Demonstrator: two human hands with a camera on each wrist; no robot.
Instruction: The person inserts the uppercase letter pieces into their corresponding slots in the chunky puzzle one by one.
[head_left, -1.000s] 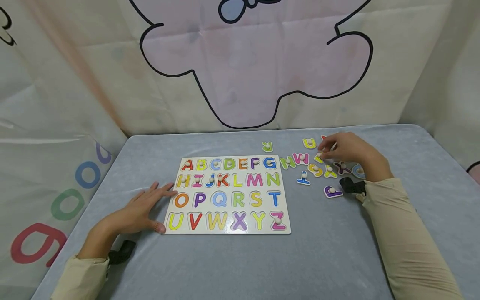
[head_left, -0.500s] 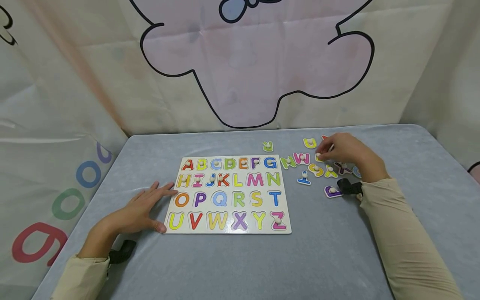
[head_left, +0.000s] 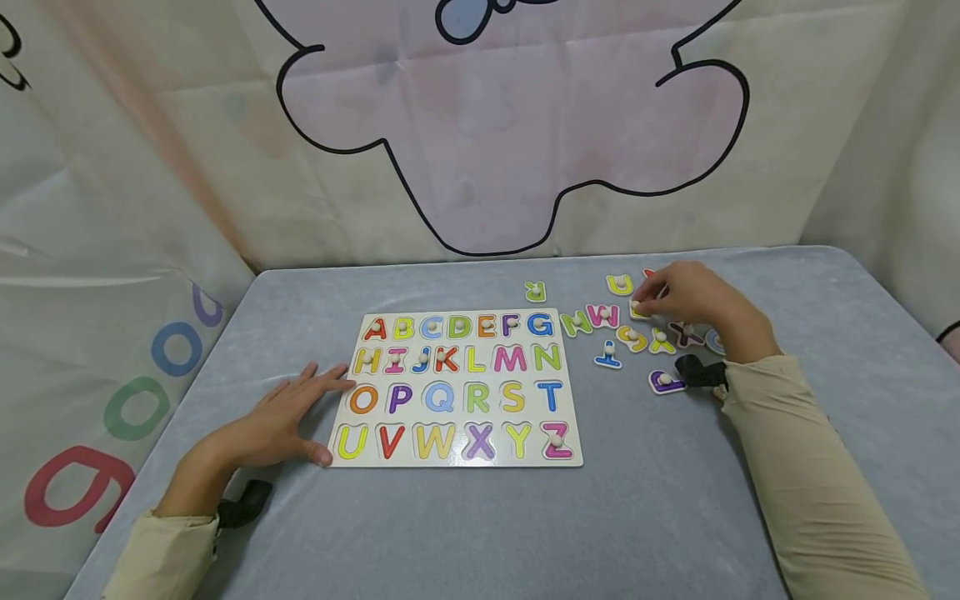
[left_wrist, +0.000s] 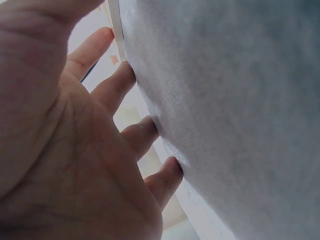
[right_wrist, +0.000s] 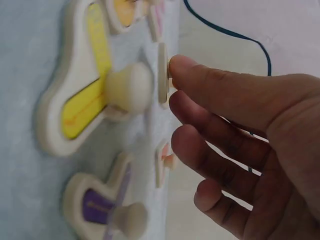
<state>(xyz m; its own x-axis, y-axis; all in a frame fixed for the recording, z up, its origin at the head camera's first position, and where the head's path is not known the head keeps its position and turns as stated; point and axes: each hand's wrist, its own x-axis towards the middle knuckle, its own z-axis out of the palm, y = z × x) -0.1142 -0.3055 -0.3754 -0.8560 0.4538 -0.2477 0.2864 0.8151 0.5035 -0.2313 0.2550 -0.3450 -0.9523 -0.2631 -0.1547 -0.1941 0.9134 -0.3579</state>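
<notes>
A white alphabet puzzle board [head_left: 456,379] lies on the table. My left hand [head_left: 281,421] rests at its left edge, fingers spread, with thumb and fingertips touching the edge. Right of the board, my right hand [head_left: 693,296] pinches a yellow letter puzzle piece [head_left: 637,311] by its knob, between thumb and forefinger. That letter piece [right_wrist: 162,75] stays low at the table in the right wrist view; fingers hide part of it, so I cannot tell which letter. Nearby lie a yellow Y piece [head_left: 661,342], a purple X piece [head_left: 684,335] and a pink piece [head_left: 602,317].
More loose pieces lie around: a green R [head_left: 536,292], a yellow U [head_left: 619,285], a green N [head_left: 576,324], an S [head_left: 632,338], a blue T [head_left: 607,356] and a purple P [head_left: 665,382]. Several knobbed letters sit in the board. A printed curtain [head_left: 480,192] stands behind the table.
My right hand has shifted slightly left and its thumb and forefinger have closed on the yellow piece's knob. My left hand has stayed at the board's edge.
</notes>
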